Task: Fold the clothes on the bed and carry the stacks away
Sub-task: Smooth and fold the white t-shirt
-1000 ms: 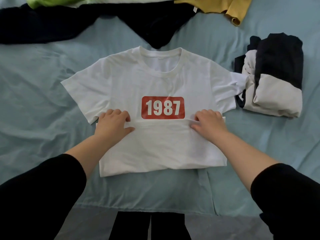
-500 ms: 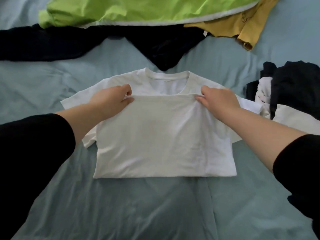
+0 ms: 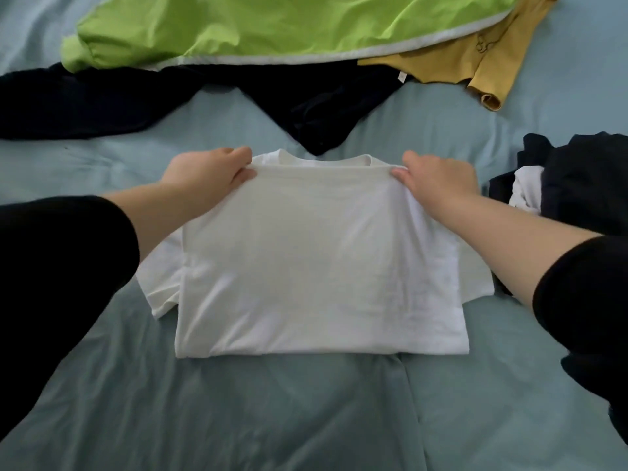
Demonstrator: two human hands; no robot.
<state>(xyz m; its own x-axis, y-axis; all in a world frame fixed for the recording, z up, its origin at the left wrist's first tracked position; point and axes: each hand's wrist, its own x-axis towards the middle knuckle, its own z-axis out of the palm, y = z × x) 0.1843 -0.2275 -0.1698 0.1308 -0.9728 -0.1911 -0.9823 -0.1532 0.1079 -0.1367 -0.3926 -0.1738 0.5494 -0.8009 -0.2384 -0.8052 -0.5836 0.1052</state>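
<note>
A white T-shirt (image 3: pixel 316 263) lies in the middle of the blue-grey bed sheet (image 3: pixel 272 413), its lower half folded up over the chest so the hem sits at the collar. My left hand (image 3: pixel 207 173) pinches the hem's left corner. My right hand (image 3: pixel 438 180) pinches the hem's right corner. Both short sleeves stick out at the sides under my forearms. The shirt's red print is covered by the folded half.
A black garment (image 3: pixel 163 96) lies spread behind the shirt, with a lime-green garment (image 3: pixel 272 25) and a mustard-yellow one (image 3: pixel 475 66) beyond it. A folded stack of black and white clothes (image 3: pixel 577 178) sits at the right edge.
Both hands have carried the shirt's hem away from me, from below the red 1987 print up to the collar, covering the print.
</note>
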